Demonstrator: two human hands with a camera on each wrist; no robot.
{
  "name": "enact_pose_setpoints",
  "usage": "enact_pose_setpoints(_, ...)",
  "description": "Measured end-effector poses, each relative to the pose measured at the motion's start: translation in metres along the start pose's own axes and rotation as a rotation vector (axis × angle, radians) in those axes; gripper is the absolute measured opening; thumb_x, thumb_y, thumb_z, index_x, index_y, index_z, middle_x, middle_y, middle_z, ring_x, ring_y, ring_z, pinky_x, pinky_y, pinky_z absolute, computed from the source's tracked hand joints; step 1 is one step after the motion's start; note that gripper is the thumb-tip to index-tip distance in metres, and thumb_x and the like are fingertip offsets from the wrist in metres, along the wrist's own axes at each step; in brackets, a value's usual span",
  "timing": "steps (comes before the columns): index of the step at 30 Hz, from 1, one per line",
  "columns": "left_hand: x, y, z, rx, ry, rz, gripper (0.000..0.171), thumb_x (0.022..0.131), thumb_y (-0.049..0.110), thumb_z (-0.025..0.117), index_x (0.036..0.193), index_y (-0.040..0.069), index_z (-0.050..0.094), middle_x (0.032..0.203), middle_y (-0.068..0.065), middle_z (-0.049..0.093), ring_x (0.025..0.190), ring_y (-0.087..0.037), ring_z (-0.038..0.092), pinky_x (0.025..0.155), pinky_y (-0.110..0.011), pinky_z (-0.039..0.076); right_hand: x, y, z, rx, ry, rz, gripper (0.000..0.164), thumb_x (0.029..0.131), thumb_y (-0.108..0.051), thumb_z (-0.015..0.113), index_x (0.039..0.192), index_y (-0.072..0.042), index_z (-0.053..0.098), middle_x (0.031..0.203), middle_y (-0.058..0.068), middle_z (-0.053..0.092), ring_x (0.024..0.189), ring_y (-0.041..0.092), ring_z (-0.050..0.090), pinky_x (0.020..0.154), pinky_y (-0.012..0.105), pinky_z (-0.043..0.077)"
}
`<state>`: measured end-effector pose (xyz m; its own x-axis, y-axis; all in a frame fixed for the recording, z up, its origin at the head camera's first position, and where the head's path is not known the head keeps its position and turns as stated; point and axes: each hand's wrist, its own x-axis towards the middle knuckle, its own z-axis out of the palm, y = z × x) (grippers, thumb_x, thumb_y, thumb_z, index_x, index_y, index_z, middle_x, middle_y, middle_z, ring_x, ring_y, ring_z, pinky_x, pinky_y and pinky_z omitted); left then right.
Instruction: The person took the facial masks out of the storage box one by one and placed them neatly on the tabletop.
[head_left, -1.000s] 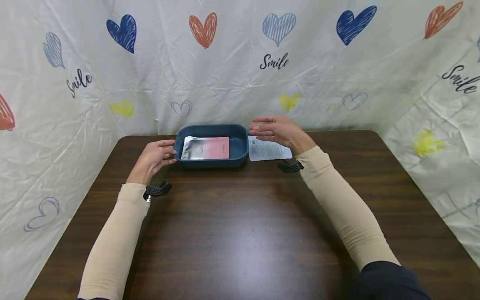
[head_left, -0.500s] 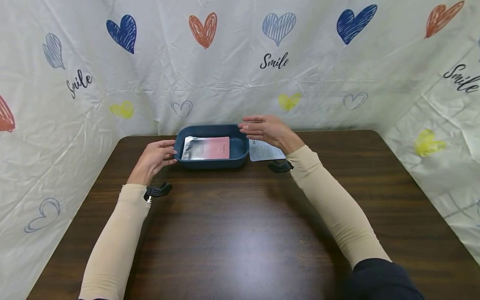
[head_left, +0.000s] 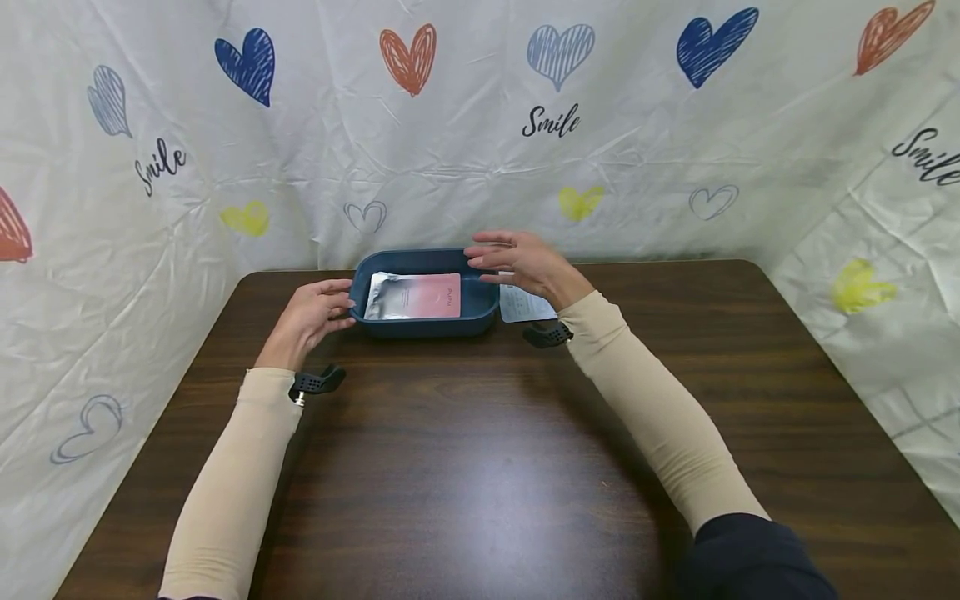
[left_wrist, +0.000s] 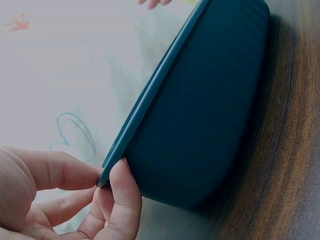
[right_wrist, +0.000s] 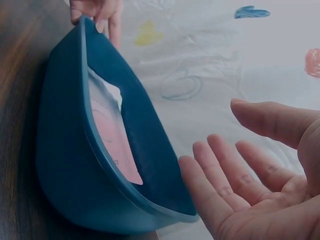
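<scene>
And the bare left hand (left_wrist: pixel 62 207) pinches the rim (left_wrist: pixel 151 95) of the deep, dark-blue plastic bin (left_wrist: pixel 205 115), brown wood-grain table (left_wrist: pixel 295 125) beneath it, white heart-printed sheet (left_wrist: pixel 60 75) beyond

The head view is looking forward and down from above the near side of a wooden table (head_left: pixel 480 467), taking in the left hand (head_left: pixel 306 317), the right hand (head_left: pixel 528 262), a distant blue bin (head_left: pixel 423 328) and the white cloth (head_left: pixel 450 142) behind. The left wrist view is facing the bin's outer wall from close by, its frame tilting so the table is filling the right side. The right wrist view is peering into the bin past the right palm, with the table at left. All three are sharing bin, table and cloth.
</scene>
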<state>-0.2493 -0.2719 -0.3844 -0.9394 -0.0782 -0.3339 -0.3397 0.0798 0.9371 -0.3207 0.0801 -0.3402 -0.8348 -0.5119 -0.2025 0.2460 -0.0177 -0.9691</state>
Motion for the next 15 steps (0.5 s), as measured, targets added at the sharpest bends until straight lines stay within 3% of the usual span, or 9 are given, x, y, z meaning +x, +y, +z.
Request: enact_pose_setpoints(15,0.003,-0.003,-0.002,-0.001,0.0,0.002,0.052,0.103,0.002,0.052,0.154,0.009,0.043,0.148,-0.019,0.045,0.114,-0.027,0.055,0.082,-0.025,0.058,0.017,0.011,0.019,-0.034,-0.006,0.012,0.063,0.096,0.006,0.063,0.154,-0.009,0.042,0.148,0.013,0.054,0.138,0.03,0.05,0.113,0.048,0.041)
